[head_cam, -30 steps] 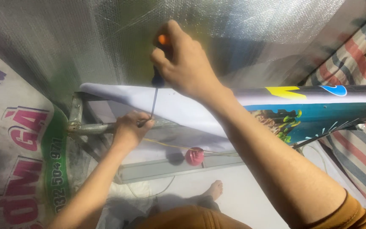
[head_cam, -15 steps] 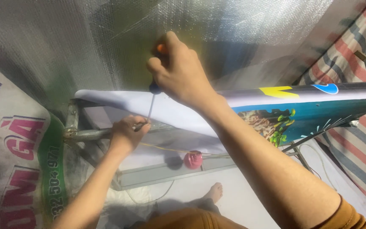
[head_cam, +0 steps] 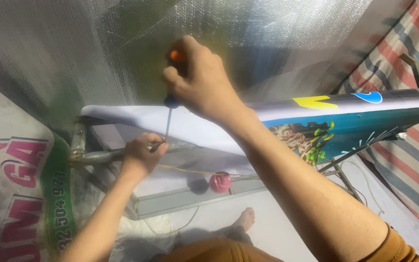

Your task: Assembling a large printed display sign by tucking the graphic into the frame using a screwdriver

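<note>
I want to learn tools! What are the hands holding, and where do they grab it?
The right hand grips a screwdriver by its orange handle. The left hand pinches near the tip, at the metal frame.

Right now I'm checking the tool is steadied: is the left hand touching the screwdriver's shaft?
Touching. The head view shows the left hand pinching the screwdriver shaft's lower end against the metal frame.

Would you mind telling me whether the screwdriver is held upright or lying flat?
Upright: the right hand grips the screwdriver handle on top, shaft pointing down to the left hand on the metal frame.
</note>
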